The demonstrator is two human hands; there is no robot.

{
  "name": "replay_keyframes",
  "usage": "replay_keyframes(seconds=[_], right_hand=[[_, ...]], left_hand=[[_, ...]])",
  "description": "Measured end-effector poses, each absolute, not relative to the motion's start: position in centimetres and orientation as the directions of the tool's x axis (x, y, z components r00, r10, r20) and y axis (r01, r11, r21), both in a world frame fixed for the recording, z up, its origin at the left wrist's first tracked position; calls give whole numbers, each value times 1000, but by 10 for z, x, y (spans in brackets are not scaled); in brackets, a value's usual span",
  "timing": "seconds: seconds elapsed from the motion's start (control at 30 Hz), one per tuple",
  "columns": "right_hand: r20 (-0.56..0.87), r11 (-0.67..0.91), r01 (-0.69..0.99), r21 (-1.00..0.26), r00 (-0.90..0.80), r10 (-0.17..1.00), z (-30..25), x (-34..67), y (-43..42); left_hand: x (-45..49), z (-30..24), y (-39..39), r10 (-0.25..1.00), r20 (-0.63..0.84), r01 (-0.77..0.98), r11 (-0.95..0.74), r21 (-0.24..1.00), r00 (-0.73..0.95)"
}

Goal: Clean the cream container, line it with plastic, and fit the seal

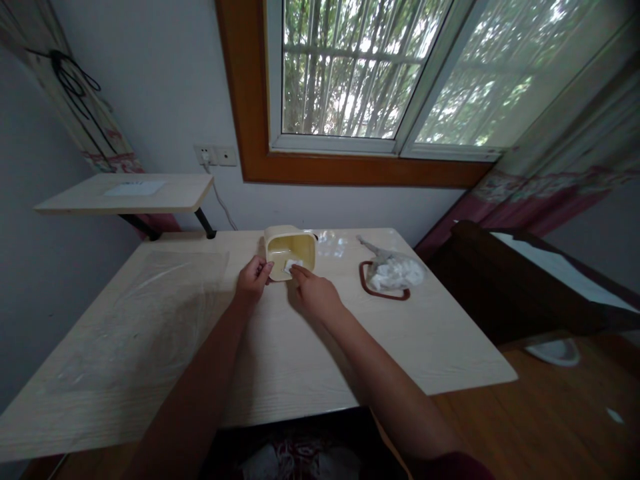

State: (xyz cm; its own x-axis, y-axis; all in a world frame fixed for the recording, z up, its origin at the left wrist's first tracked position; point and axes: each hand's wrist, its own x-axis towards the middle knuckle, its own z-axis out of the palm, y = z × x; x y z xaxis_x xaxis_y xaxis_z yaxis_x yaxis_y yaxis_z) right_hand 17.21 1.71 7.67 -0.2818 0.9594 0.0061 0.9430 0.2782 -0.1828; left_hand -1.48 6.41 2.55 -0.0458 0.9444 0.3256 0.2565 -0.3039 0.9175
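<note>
A pale yellow plastic box [291,236] lies tipped toward me at the table's far side, its hollow inside showing. My left hand [251,279] is closed on the box's left lower edge, thumb on the rim. Pinched in the fingers of my right hand [317,291] is a small white wad [289,265], tissue or cotton by its look, against the inner wall near the lower rim. The fingertips of my right hand partly cover the wad.
Right of the box, a clear plastic bag of white wads [395,272] rests on a brown rounded frame [366,288]. Clear plastic sheeting [150,320] covers the table's left part. A raised shelf [175,188] stands at the back left, near a wall socket [215,155].
</note>
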Motion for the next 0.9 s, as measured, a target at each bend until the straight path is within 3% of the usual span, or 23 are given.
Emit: replay_keyframes(seconds=[0.13,0.4,0.7,0.9], right_hand=[[-1,223,967,-121,-225,974,77,177,19],[97,412,864,-290,-402,910,73,158,8],[24,241,961,-137,-240,970,74,177,17],[74,370,899,-235,-364,929,70,159,7]], left_hand=[[-14,25,64,944,327,229,-311,923,-38],[-15,16,70,953,299,153,-290,945,-43],[-14,17,71,949,307,168,-291,942,-75],[-13,16,70,950,302,113,-293,950,-75]])
